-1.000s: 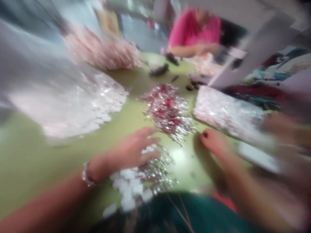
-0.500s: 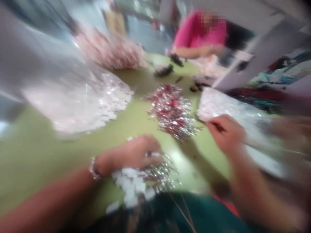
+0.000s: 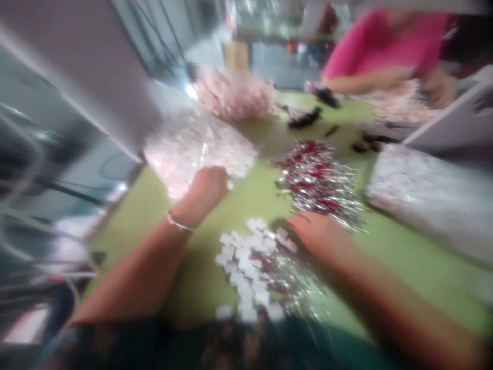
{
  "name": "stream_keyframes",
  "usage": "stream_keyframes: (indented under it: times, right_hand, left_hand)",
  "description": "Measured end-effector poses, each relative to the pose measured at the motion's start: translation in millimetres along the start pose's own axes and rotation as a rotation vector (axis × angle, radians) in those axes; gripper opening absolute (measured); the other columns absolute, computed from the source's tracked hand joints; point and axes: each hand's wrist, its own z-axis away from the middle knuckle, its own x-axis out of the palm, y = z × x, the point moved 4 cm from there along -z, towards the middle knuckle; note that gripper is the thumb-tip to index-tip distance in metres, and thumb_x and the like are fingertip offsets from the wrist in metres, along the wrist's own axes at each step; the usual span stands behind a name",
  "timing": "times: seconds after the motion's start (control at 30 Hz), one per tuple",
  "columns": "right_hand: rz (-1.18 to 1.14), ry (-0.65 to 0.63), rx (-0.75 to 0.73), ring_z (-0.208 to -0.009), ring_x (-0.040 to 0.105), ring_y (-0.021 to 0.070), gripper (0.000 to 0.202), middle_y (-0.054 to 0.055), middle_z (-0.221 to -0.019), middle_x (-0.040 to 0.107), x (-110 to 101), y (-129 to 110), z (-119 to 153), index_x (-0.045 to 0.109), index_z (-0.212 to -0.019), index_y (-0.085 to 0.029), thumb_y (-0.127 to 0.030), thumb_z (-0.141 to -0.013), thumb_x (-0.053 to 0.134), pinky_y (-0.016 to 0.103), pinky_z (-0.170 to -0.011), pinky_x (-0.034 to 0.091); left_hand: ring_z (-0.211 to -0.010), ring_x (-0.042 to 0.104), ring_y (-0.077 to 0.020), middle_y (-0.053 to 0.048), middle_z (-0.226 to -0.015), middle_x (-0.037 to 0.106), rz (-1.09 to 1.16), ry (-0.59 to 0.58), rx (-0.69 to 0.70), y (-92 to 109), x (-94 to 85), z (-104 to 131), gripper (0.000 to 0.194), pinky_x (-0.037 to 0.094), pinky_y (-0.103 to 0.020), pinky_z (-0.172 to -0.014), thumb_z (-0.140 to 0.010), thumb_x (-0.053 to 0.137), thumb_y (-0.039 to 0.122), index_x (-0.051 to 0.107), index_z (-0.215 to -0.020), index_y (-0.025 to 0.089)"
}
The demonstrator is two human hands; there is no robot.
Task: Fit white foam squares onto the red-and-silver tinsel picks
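My left hand (image 3: 211,186) is closed at the near edge of a clear plastic bag (image 3: 200,146) of small white pieces. A small white piece (image 3: 230,185) shows right by its fingers; what they hold I cannot make out. My right hand (image 3: 314,228) bends down beside a heap of small white tags (image 3: 242,267) with silvery strands (image 3: 298,282) at its right. The undersides of its fingers are hidden and blurred. Just beyond this hand lies a pile of red and silver tinsel-like strands (image 3: 318,177).
A filled clear plastic package (image 3: 427,190) lies at the right on the green table (image 3: 142,205). Pink bagged goods (image 3: 239,95) and dark-ended bundles (image 3: 304,118) are at the back. A person in a pink top (image 3: 389,46) works across the table. A grey panel (image 3: 88,67) stands left.
My left hand has moved from the silvery strands up to the plastic bag. My right hand has come from the right-hand package to the white tags. The view has swung left.
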Motion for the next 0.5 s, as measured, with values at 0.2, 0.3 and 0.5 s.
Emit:
stream_keyframes:
  times: [0.2,0.3,0.5]
  right_hand:
    - [-0.177,0.156,0.257,-0.083,0.064,0.0202,0.024,0.007,-0.096,0.072,-17,41,9,0.068,-0.103,-0.021,-0.022,-0.095,0.046,0.031,-0.073,0.045]
    - [-0.203,0.081,0.368,-0.081,0.064,0.0197,0.02,0.005,-0.09,0.071,-30,56,19,0.069,-0.09,-0.021,-0.022,-0.092,0.05,0.032,-0.074,0.045]
    - [-0.092,-0.285,0.382,-0.085,0.061,0.02,0.014,0.009,-0.1,0.064,2,24,14,0.067,-0.093,-0.017,-0.023,-0.092,0.055,0.031,-0.069,0.041]
  left_hand:
    - [-0.082,0.065,-0.0274,-0.013,-0.084,0.07,0.041,-0.111,0.09,6,14.1,1,0.027,0.048,-0.036,-0.073,-0.088,0.047,0.03,0.069,-0.084,0.015]
    - [-0.085,0.064,-0.0269,-0.012,-0.086,0.07,0.06,-0.158,0.151,15,21.4,4,0.023,0.049,-0.037,-0.077,-0.085,0.049,0.025,0.069,-0.085,0.015]
    - [-0.097,0.064,-0.0284,-0.013,-0.103,0.069,0.201,-0.104,0.167,25,28.6,1,0.026,0.049,-0.04,-0.087,-0.085,0.054,0.029,0.073,-0.097,0.015]
